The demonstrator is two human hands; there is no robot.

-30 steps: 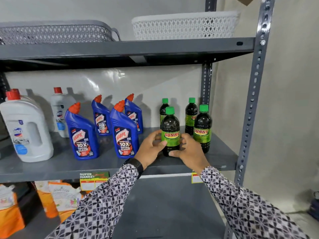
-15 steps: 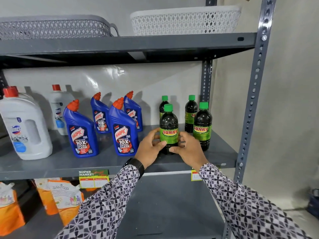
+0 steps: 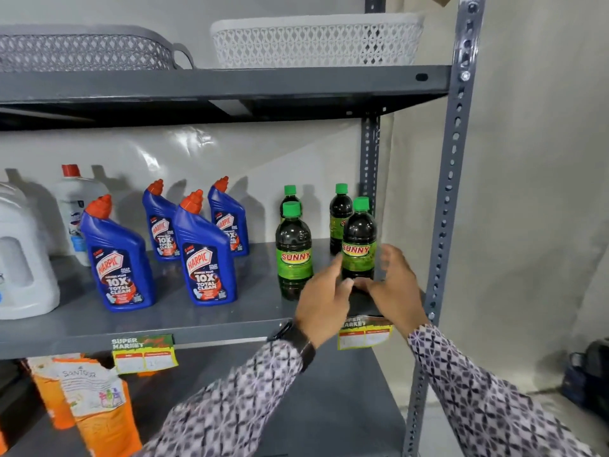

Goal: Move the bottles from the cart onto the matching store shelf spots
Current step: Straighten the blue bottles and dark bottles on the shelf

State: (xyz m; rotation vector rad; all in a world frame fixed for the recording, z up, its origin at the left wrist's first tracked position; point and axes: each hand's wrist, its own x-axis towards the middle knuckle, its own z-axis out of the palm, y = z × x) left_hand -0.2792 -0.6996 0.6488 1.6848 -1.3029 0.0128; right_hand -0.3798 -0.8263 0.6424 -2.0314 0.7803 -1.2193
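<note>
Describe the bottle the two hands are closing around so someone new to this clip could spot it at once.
On the grey metal rack, find the middle shelf and go to its right end, where four dark green-capped Sunny bottles stand. The one meant is the front right bottle, between the left hand and right hand, nearest the rack's right upright.

Two bare hands: left hand (image 3: 324,300), right hand (image 3: 395,291); long sleeves on both arms, white fabric with dense black-grey geometric petal print: left sleeve (image 3: 230,404), right sleeve (image 3: 487,397); dark watch (image 3: 298,341) with black strap at left wrist, above cuff
</note>
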